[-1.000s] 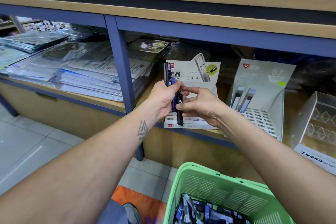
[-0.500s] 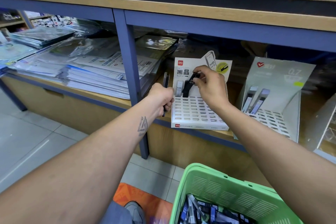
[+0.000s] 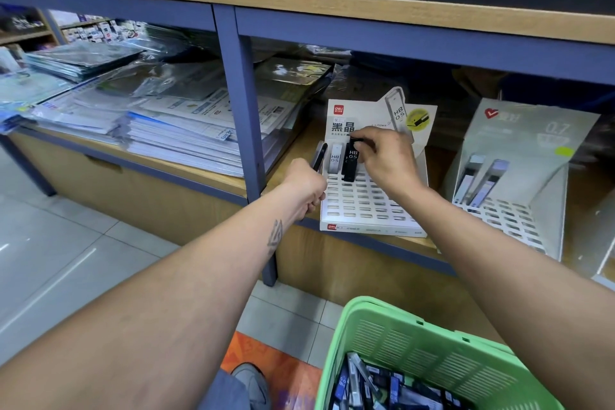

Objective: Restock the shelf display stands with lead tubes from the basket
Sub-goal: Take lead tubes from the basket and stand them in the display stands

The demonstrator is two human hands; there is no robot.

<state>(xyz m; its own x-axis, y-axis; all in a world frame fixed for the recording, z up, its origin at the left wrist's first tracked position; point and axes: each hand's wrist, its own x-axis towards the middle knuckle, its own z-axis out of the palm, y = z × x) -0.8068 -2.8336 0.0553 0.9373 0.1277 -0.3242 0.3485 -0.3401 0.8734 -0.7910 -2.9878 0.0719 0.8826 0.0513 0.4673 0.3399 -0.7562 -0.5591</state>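
- On the shelf's far left: stacks of plastic-wrapped paper packs (image 3: 173, 130), reaching up to the blue upright post (image 3: 244, 130). Not part of the job.
- Just right of the post, at the shelf's front edge: left hand (image 3: 304, 188), fingers curled round at least one dark spare lead tube (image 3: 318, 156), which sticks up above the fist. How many it grips, I cannot tell.
- White slotted display stand (image 3: 369, 206), touching that hand's right side. Two tubes counted in its back row: one white tube (image 3: 335, 159) seated, one black tube (image 3: 351, 160) beside it.
- Right hand (image 3: 387, 160) over the stand's back row, fingers pinching the black tube's top end; its foot is at a slot, apparently going in.
- Risk: if the foot misses its slot, the tube could skid down the sloped grid or knock the white neighbour askew. The stand is light card; a hard push might shove it back.
- Risk: the left fist crowds the stand's left edge and could nudge it.
- Grey display stand (image 3: 519, 210) toward the right end of the shelf: two pale tubes (image 3: 479, 183) counted, the remaining slots bare.
- Below the shelf's front edge, lower right: one green basket (image 3: 429, 356), many lead tubes (image 3: 372, 386) loose inside, too jumbled to count.
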